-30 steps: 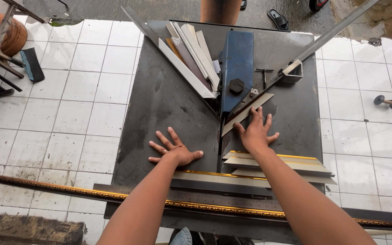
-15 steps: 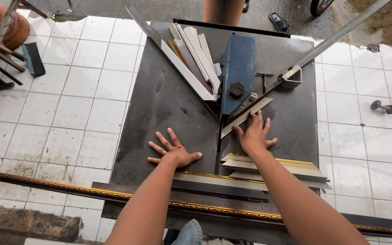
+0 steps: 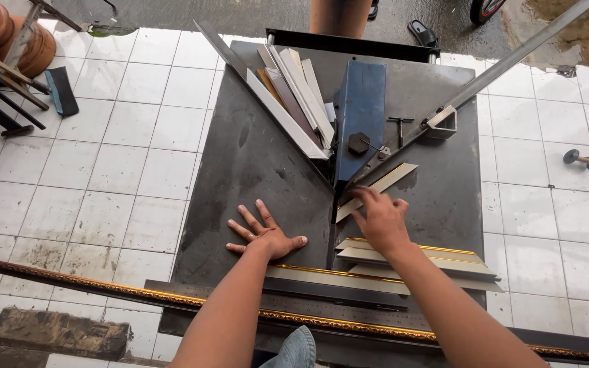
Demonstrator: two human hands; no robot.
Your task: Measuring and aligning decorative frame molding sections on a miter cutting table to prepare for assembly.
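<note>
Hands work over a dark grey steel surface point(image 3: 253, 157) that fills the middle of the frame, a mitre-cutting bench with 2 fences meeting in a V at the centre. The left hand point(image 3: 267, 235) lies flat on bare metal just left of the V's point, palm down, fingers spread apart, holding nothing. The right hand point(image 3: 382, 219) sits just right of the point, its fingers point(image 3: 366, 196) curled down onto the lower end of a short cream-and-gold strip of picture-frame moulding point(image 3: 380, 187), pressing on it rather than closing round it. That strip lies along the right-hand fence, slanting up toward the right.

Judging by its slim section, the strip should be light and stiff but easy to chip at its cut ends and gilded edge; the flat back and long sides look like the safest places to take hold.

More cut cream-and-gold moulding lengths point(image 3: 438, 262) are stacked below the right hand. A blue steel blade housing point(image 3: 361, 112) stands above the V, with pale offcuts point(image 3: 294, 102) leaning at upper centre. White floor tiles point(image 3: 97, 163) fill the left.
</note>
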